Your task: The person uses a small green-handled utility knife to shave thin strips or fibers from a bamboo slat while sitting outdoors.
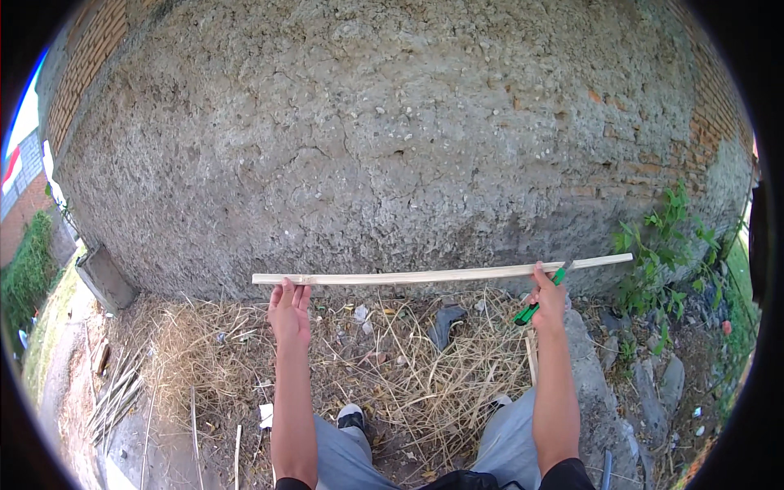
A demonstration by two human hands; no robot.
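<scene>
Nearest the camera, two grey trouser legs [506, 445] come in from the lower edge, with one shoe tip [351, 416] showing between them; the other foot is hidden in the dry straw [425, 367] that covers the ground. Two bare forearms rise from there. The left hand [289, 310] has its fingers flat and extended under the long wooden strip [425, 276], propping it from below near its left end, not wrapped round it. The right hand [549, 298] has its fingers closed round the strip nearer the right end, and it also grips a green-handled tool [535, 306]; whether this is a knife or a cutter is hard to tell, as the hand covers most of it. The single strip lies level across the view, just in front of the rough plastered wall [392, 139]. To the left, a bundle of thin sticks [118, 392] lies on the ground, too blurred to count. To the right stand a green weed [661, 245] and several grey stones [670, 380]. Exposed brick [82, 57] shows at the wall's upper corners.
</scene>
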